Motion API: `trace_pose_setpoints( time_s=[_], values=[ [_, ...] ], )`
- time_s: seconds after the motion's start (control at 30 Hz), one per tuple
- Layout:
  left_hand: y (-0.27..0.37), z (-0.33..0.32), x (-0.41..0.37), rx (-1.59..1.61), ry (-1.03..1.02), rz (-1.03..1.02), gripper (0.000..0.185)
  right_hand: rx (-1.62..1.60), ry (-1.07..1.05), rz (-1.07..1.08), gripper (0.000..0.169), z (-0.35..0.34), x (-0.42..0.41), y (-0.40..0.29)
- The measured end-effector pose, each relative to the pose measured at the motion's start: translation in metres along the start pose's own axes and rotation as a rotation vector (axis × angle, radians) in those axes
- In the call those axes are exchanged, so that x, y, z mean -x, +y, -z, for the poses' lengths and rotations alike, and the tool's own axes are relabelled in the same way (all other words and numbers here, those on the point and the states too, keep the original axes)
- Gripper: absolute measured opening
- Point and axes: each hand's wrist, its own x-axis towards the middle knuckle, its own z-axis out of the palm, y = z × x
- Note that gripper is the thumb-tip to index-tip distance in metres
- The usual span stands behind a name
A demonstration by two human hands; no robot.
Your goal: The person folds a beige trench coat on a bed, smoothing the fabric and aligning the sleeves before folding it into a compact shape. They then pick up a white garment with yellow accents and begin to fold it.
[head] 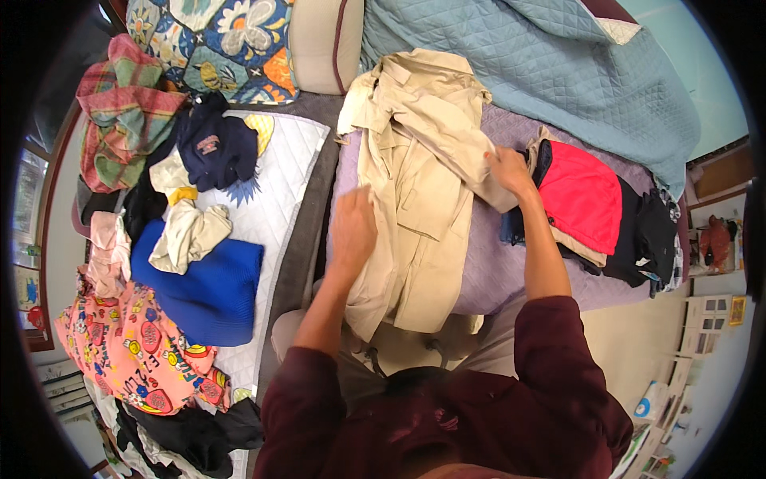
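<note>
A beige long coat (422, 203) lies spread over a purple quilted cover, its collar end away from me and its lower end hanging over the near edge. One sleeve (446, 141) crosses the front diagonally to the right. My right hand (508, 170) grips this sleeve near its cuff end. At the coat's left edge, my left hand (354, 230) is curled on the fabric, its fingertips partly hidden.
A red folded garment (583, 194) tops dark clothes on the right. To the left, a blue knitted piece (209, 299), navy garment (212, 143) and pink printed clothing (137, 347) lie on a white quilted mat (287, 161). A light-blue quilt (538, 78) is bunched behind.
</note>
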Motion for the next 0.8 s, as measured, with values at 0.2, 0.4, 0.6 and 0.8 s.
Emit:
trace_pose_setpoints(
  time_s=[0.2,0.4,0.6,0.8],
  values=[
    [-0.027,-0.046,-0.066,-0.136,0.041,-0.193,0.055,0.141,0.347,-0.121,0.028,0.053,0.032,-0.029],
    [-0.022,-0.071,-0.065,-0.417,-0.167,-0.256,0.062,-0.094,0.199,-0.007,0.031,0.048,0.033,-0.02],
    [-0.028,-0.031,-0.161,0.173,-0.139,-0.001,0.033,-0.36,-0.244,-0.111,0.028,0.054,0.044,-0.014],
    [-0.048,-0.085,-0.21,0.768,-0.617,0.536,0.043,-0.703,-0.126,-0.126,0.023,0.047,0.05,-0.011]
  ],
)
